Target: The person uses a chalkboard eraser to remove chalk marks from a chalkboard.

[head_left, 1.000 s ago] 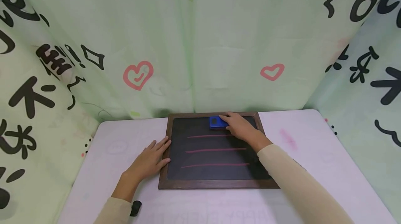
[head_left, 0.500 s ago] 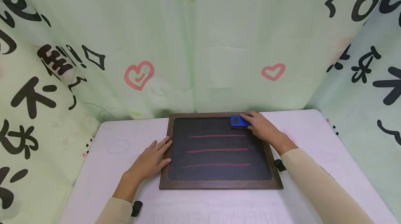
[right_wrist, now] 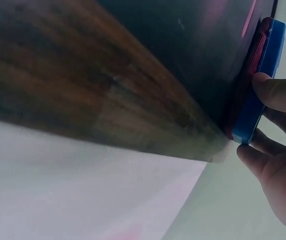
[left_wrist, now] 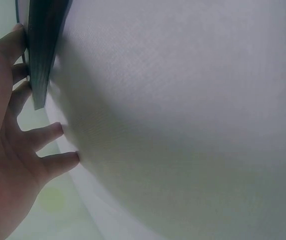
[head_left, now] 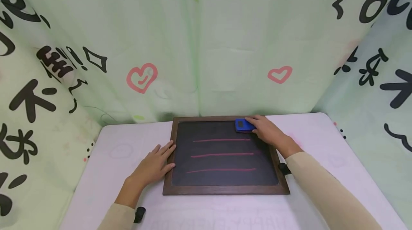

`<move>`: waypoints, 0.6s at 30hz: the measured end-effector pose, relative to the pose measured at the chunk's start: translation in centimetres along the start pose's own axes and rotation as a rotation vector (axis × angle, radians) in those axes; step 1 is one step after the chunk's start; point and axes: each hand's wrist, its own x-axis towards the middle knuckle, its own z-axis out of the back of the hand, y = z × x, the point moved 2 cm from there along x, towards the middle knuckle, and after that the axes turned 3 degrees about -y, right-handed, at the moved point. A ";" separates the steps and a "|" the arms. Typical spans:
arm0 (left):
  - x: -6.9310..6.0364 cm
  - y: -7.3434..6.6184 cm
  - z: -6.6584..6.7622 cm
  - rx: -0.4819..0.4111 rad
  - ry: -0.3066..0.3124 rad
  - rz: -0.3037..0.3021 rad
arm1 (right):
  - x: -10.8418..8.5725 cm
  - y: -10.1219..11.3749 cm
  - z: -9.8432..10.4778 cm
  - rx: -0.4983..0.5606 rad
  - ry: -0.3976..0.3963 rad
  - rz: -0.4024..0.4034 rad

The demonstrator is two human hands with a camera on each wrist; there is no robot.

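A small blackboard (head_left: pixel 222 180) in a brown wooden frame lies on the table, with three pink chalk lines (head_left: pixel 222 155) across its dark surface. My right hand (head_left: pixel 268 131) grips a blue board eraser (head_left: pixel 243 125) near the board's top right corner. In the right wrist view, the thumb and fingers hold the eraser (right_wrist: pixel 268 60) by its sides, its reddish felt face against the board. Spread fingers of my left hand (head_left: pixel 154 164) rest at the left side of the frame. Seen from the left wrist, that hand (left_wrist: pixel 13 130) touches the frame and the table.
The white table (head_left: pixel 128 140) reaches around the board on both sides and in front. A pale green curtain (head_left: pixel 231 44) with black writing and pink hearts hangs behind it and at both sides. A dark wrist camera (head_left: pixel 284 169) sits beside the frame's right edge.
My right hand has slid the eraser to the right along the top of the board, then stayed near the corner. The left hand has kept its place.
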 end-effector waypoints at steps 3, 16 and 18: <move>0.1 0.0 0.0 0.001 -0.002 -0.005 | 0.3 0.4 -0.1 -0.018 -0.007 0.012; 0.1 0.0 0.1 0.008 -0.006 -0.010 | 3.4 4.8 -1.4 -0.072 0.089 0.032; 0.1 0.0 0.1 0.008 -0.004 -0.009 | 4.0 5.7 -1.6 -0.070 0.110 0.032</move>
